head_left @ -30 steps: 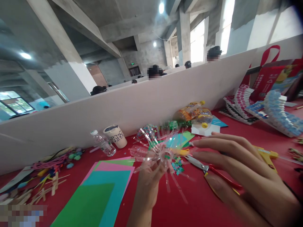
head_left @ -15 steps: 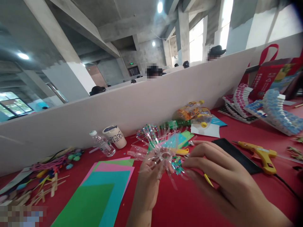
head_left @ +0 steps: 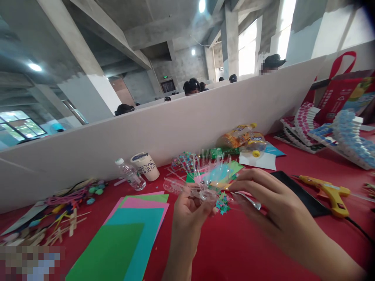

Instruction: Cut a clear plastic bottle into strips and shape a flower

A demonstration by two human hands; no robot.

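Note:
My left hand (head_left: 191, 210) is closed around the neck end of a clear plastic bottle (head_left: 207, 194) whose body is cut into long strips that fan outward. The round neck opening faces me. To its right, the fingertips of my right hand (head_left: 263, 199) are pinched at the bottle's right-hand strips, and one shiny clear strip (head_left: 249, 200) shows below them. Motion blurs the lower fingers. Behind and below the bottle lie green and teal star sequins (head_left: 223, 203) and coloured paper sheets (head_left: 234, 168), partly hidden by the strips.
Left of my hands lies a stack of coloured paper (head_left: 129, 234). Behind it stand a water bottle (head_left: 131, 175) and a paper cup (head_left: 146, 166). A yellow glue gun (head_left: 328, 191) and black sheet (head_left: 299, 191) lie right. A white partition (head_left: 164, 132) borders the red table.
The cut bottle has turned slightly in my left hand, its strips now pointing more upward. My right hand has shifted a little, and a clear strip shows under its fingers.

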